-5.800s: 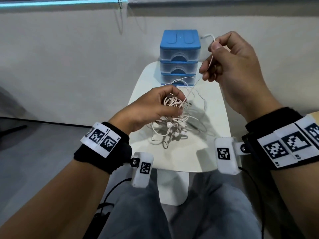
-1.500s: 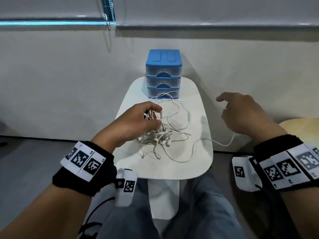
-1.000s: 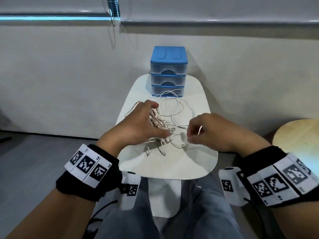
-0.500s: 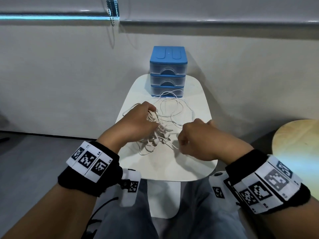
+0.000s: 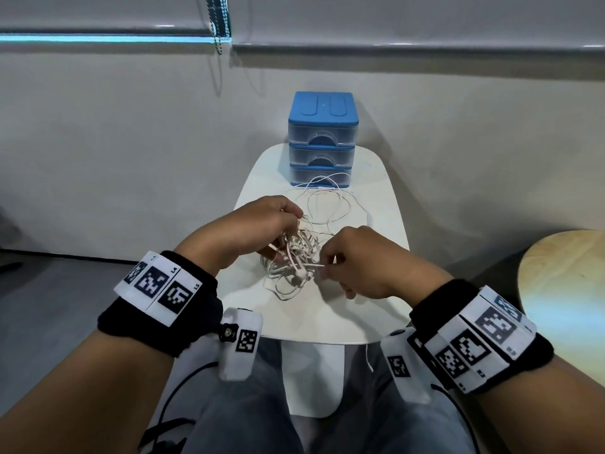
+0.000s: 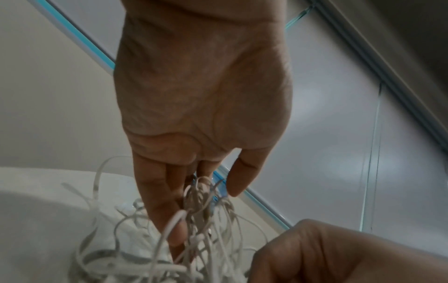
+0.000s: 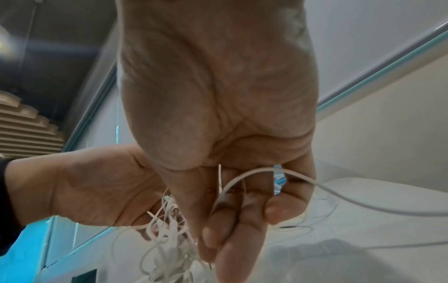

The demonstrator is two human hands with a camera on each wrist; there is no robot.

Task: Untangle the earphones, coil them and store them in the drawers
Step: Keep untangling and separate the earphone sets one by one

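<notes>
One earphone tangle (image 5: 296, 253), three drawers (image 5: 321, 158). Left hand (image 5: 248, 231) grips tangle; right hand (image 5: 363, 260) pinches a strand, now raised versus half-second earlier.

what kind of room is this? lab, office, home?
Probably an office or lab corner set up for recording, not a home: a small white table against a bare wall, a blue three-drawer organiser on it, roller blinds with a bead chain above, grey floor.
</notes>
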